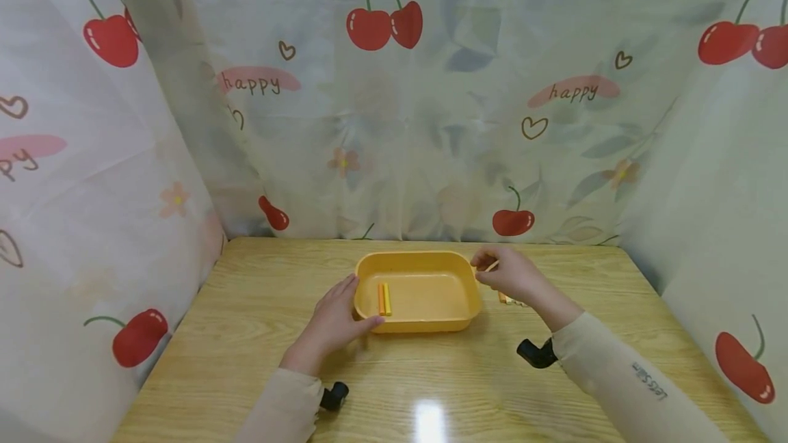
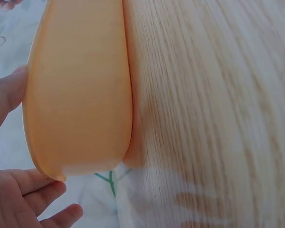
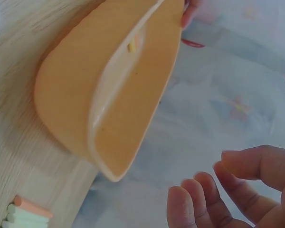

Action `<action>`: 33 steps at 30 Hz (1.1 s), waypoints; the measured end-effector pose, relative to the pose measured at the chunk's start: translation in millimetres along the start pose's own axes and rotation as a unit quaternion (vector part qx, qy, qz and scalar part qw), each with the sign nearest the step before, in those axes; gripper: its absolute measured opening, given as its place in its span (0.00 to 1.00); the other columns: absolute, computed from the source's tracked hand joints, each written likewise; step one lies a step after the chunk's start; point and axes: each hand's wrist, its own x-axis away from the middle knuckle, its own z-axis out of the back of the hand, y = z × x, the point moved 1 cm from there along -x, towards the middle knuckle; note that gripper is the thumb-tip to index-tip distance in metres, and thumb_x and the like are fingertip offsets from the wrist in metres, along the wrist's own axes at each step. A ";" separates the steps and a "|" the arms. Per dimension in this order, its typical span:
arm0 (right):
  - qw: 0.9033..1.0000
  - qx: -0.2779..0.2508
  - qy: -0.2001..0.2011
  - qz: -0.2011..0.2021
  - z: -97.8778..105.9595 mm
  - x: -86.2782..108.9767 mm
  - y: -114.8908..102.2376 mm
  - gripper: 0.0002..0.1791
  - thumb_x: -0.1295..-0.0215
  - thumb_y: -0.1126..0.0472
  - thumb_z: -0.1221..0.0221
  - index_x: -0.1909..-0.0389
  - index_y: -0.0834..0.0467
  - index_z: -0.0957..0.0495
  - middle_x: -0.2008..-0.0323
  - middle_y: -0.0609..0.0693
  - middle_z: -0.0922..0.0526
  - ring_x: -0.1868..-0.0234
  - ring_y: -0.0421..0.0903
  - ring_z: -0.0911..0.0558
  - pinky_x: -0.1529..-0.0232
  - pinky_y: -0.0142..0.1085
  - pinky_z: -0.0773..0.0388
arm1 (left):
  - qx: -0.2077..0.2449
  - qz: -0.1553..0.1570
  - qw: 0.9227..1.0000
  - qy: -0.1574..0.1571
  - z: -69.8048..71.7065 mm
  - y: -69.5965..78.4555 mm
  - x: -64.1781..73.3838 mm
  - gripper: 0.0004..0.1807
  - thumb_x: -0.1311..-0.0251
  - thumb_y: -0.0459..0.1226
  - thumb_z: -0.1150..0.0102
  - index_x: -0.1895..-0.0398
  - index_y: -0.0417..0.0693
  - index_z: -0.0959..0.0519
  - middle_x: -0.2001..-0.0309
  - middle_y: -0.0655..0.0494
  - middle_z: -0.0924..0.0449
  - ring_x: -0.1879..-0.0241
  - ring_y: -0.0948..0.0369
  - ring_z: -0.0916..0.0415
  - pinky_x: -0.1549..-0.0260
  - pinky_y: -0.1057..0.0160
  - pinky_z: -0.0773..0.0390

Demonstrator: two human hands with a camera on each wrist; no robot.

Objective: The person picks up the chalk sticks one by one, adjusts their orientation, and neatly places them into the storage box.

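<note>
A yellow plastic tub (image 1: 425, 325) stands on the wooden table. My left hand (image 1: 335, 316) grips its left end, thumb at the near rim and fingers around the side; the left wrist view shows those fingers (image 2: 45, 194) against the tub's edge. Inside the tub, at the left, an orange chalk stick (image 1: 381, 300) and a yellow chalk stick (image 1: 387, 299) lie side by side. My right hand (image 1: 507, 273) hovers by the tub's right end, its fingers loosely bent. In the right wrist view, nothing shows between its thumb and fingers (image 3: 180, 206).
More chalk sticks (image 3: 26, 221), one orange and others pale, lie on the table (image 1: 246, 347) right of the tub, partly hidden by my right wrist in the head view. Cherry-patterned cloth (image 1: 400, 122) hangs behind the table and along both sides.
</note>
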 end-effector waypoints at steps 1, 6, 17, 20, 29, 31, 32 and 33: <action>1.000 0.004 0.001 0.000 0.8 -0.1 2.1 0.08 0.35 0.67 0.38 0.56 0.63 0.19 0.60 0.55 0.18 0.60 0.52 0.18 0.61 0.42 0.17 | 0.000 0.000 1.000 0.000 0.0 -0.2 -0.1 0.57 0.45 0.63 0.33 0.21 0.42 0.46 0.21 0.47 0.51 0.23 0.46 0.53 0.27 0.43 0.51; 1.000 0.022 0.002 0.003 5.7 0.4 16.5 0.08 0.36 0.67 0.39 0.58 0.64 0.19 0.60 0.56 0.17 0.60 0.53 0.18 0.59 0.44 0.17 | 0.001 0.000 1.000 0.002 -1.4 -1.1 -1.0 0.58 0.46 0.63 0.33 0.21 0.42 0.46 0.21 0.48 0.50 0.23 0.46 0.53 0.27 0.43 0.51; 0.998 0.031 -0.002 -0.046 13.3 0.4 59.1 0.10 0.32 0.66 0.41 0.53 0.66 0.21 0.58 0.59 0.19 0.62 0.51 0.19 0.63 0.43 0.16 | 0.000 -0.001 1.000 0.002 0.6 1.3 0.8 0.58 0.46 0.64 0.33 0.21 0.42 0.46 0.21 0.47 0.50 0.23 0.46 0.52 0.27 0.43 0.49; 0.998 0.031 0.003 -0.062 15.3 -2.6 73.1 0.11 0.32 0.66 0.41 0.52 0.67 0.22 0.56 0.60 0.19 0.59 0.53 0.19 0.62 0.44 0.16 | 0.003 0.005 1.000 -0.001 1.8 2.3 1.0 0.58 0.46 0.64 0.33 0.21 0.44 0.47 0.21 0.49 0.51 0.23 0.47 0.53 0.27 0.44 0.49; 0.995 -0.008 0.011 -0.097 18.2 -14.5 114.6 0.16 0.30 0.66 0.43 0.46 0.71 0.25 0.54 0.64 0.20 0.53 0.58 0.19 0.60 0.46 0.15 | -0.002 0.005 1.000 0.003 1.4 1.6 1.0 0.59 0.47 0.64 0.33 0.21 0.42 0.46 0.21 0.48 0.50 0.23 0.46 0.53 0.27 0.43 0.49; 0.995 -0.016 0.011 -0.101 18.1 -16.8 121.2 0.17 0.30 0.66 0.43 0.45 0.72 0.26 0.53 0.65 0.21 0.52 0.59 0.19 0.58 0.47 0.16 | 0.000 0.003 1.000 0.004 1.2 1.6 1.1 0.59 0.47 0.64 0.33 0.21 0.42 0.46 0.21 0.48 0.50 0.23 0.46 0.52 0.27 0.43 0.49; 0.994 -0.019 0.009 -0.104 17.9 -18.0 124.3 0.18 0.30 0.66 0.43 0.44 0.73 0.26 0.52 0.65 0.21 0.52 0.59 0.19 0.57 0.48 0.16 | 0.000 0.002 1.000 0.005 1.2 1.5 1.3 0.58 0.47 0.64 0.33 0.21 0.42 0.46 0.21 0.48 0.50 0.23 0.46 0.52 0.27 0.43 0.49; 0.994 -0.022 0.009 -0.107 17.7 -19.3 127.5 0.18 0.30 0.66 0.44 0.44 0.73 0.27 0.52 0.66 0.22 0.52 0.59 0.19 0.56 0.49 0.16 | 0.001 0.002 1.000 0.005 1.1 1.3 1.3 0.58 0.46 0.64 0.33 0.21 0.42 0.46 0.21 0.48 0.50 0.23 0.46 0.52 0.27 0.42 0.49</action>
